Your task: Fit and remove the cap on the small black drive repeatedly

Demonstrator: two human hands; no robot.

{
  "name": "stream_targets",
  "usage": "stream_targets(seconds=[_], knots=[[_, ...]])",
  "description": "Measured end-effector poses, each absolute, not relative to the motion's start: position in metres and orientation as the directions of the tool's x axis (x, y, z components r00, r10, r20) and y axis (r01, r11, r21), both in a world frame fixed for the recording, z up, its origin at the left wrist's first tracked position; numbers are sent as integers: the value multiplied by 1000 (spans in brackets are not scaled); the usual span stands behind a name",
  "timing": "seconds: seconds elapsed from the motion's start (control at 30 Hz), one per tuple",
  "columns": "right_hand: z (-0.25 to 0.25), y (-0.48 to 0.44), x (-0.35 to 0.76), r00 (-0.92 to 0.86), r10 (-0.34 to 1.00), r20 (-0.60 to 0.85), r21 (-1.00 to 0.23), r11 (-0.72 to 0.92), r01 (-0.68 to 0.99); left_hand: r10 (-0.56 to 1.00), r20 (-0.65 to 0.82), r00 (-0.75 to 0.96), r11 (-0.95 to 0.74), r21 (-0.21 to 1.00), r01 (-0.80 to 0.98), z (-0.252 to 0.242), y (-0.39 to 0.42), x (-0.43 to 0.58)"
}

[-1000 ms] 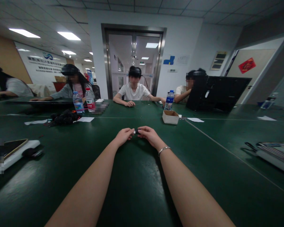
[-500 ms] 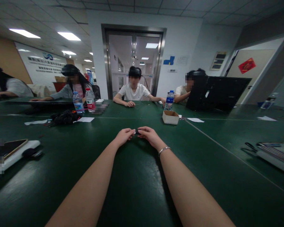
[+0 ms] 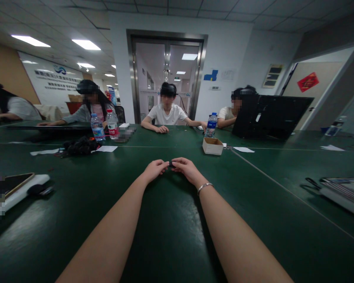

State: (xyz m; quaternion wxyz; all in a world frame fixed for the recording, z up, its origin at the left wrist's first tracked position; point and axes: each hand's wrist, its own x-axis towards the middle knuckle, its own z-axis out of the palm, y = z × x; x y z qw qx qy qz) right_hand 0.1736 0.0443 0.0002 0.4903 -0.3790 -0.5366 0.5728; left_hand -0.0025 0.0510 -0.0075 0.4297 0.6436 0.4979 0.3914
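My left hand [image 3: 157, 169] and my right hand [image 3: 186, 168] meet at mid-table, fingertips pinched on the two ends of one small black piece [image 3: 170, 163]. A bit of silver shows at its left end, by my left fingertips. Its kind is too small to make out, and the fingers cover most of it. Both hands are closed, just above the green table [image 3: 165, 220]. A silver bracelet [image 3: 205, 188] circles my right wrist.
Beyond my hands stand a small open cardboard box [image 3: 212, 147] and a water bottle [image 3: 211, 125]. Two more bottles [image 3: 98, 127] stand left, near a black bundle [image 3: 81, 146]. A phone [image 3: 10, 184] lies far left; a black monitor [image 3: 273, 116] is right. Several people sit across.
Less silver shows between my left fingertips and the black piece than before. Both hands stay at nearly the same spot.
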Motion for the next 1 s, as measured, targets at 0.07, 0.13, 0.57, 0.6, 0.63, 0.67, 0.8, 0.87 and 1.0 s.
stream_targets(seconds=[0.07, 0.13, 0.57, 0.6, 0.63, 0.67, 0.8, 0.87, 1.0], knots=[[0, 44, 173, -235, 968, 89, -988, 56, -146, 979, 72, 191, -131, 938, 320, -7, 50, -3], [0, 45, 173, -229, 969, 91, -988, 58, -145, 981, 67, 180, -121, 945, 303, -6, 50, -2], [0, 45, 173, -225, 970, 95, -987, 63, -145, 980, 62, 188, -116, 950, 290, -3, 47, -2], [0, 46, 173, -228, 969, 97, -988, 65, -143, 980, 62, 189, -117, 949, 294, -3, 47, -2], [0, 46, 173, -228, 969, 98, -987, 65, -145, 980, 62, 188, -116, 950, 291, -3, 47, -2], [0, 45, 173, -226, 969, 97, -987, 64, -149, 980, 65, 189, -118, 951, 286, -4, 47, -2], [0, 45, 172, -227, 970, 89, -987, 55, -154, 977, 79, 198, -139, 940, 310, -4, 48, -2], [1, 44, 172, -229, 969, 93, -986, 58, -154, 979, 78, 191, -137, 938, 317, -4, 48, -2], [0, 45, 173, -226, 970, 94, -986, 60, -154, 981, 60, 185, -113, 950, 290, -4, 48, -2]])
